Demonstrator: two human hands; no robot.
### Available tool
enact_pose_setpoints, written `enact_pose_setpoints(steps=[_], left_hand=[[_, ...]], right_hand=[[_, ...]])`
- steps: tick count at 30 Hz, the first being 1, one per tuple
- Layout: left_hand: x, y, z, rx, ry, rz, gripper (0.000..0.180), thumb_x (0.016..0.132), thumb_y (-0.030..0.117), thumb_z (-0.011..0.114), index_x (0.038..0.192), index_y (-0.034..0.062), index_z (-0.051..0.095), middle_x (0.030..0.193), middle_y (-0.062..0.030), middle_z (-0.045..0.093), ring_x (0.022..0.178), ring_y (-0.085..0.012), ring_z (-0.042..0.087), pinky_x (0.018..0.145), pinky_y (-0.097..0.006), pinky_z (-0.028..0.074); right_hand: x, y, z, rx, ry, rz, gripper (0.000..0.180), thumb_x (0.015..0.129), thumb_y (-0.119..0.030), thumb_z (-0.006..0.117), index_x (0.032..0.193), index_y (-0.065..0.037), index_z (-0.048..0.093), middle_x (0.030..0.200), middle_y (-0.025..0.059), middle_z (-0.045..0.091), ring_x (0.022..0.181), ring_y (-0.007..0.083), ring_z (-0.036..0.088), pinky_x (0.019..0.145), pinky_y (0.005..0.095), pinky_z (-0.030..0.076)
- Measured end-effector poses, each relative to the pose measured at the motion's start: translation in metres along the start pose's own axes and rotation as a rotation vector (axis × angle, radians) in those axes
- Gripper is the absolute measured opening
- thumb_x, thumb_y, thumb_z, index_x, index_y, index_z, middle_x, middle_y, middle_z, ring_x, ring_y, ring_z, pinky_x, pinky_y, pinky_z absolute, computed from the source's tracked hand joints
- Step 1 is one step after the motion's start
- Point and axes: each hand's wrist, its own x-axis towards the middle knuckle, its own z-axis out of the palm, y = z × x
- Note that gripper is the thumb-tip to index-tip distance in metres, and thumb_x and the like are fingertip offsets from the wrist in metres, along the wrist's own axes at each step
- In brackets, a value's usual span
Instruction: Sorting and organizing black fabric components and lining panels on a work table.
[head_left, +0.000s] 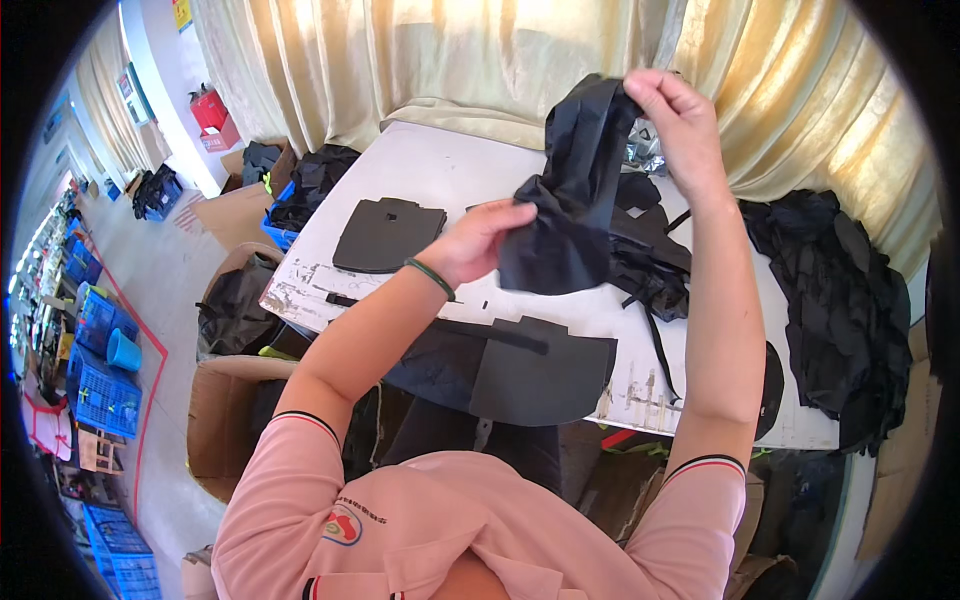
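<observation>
Head view: my left hand [478,243] pinches the left edge of black fabric [572,215], while my right hand [680,125] pinches its upper corner

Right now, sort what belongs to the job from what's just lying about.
Job, as far as I can judge:
- black fabric, held by left hand and right hand
- nearer dark panel
- farther dark panel

Apparently just lying about:
- blue crate
- light-blue bucket
</observation>
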Motion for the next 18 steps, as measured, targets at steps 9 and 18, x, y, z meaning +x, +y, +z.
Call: enact_pose_setpoints(steps=[9,18], left_hand=[[-0.013,0.034,0.02,-0.148,0.11,0.157,0.033,0.099,0.029,0.046,0.119,0.0051,0.058,0.113,-0.0089,0.065,0.11,-0.0207,0.059,0.099,-0.038,0.043],[-0.004,0.016,0.004,0.611,0.278,0.728,0.054,0.086,0.032,0.068,0.129,0.0072,0.045,0.114,-0.0073,0.057,0.108,-0.0189,0.054,0.093,-0.036,0.041]], right_hand=[[-0.092,-0.057,0.081,-0.585,-0.368,-0.273,0.068,0.074,-0.016,0.074,0.136,-0.011,0.045,0.129,0.0165,0.05,0.13,0.0324,0.042,0.108,0.0567,0.029],[-0.047,-0.077,0.067,-0.695,-0.067,-0.484,0.022,0.072,-0.005,0.061,0.093,-0.01,0.065,0.081,0.0109,0.064,0.075,0.0312,0.065,0.065,0.0417,0.05]])
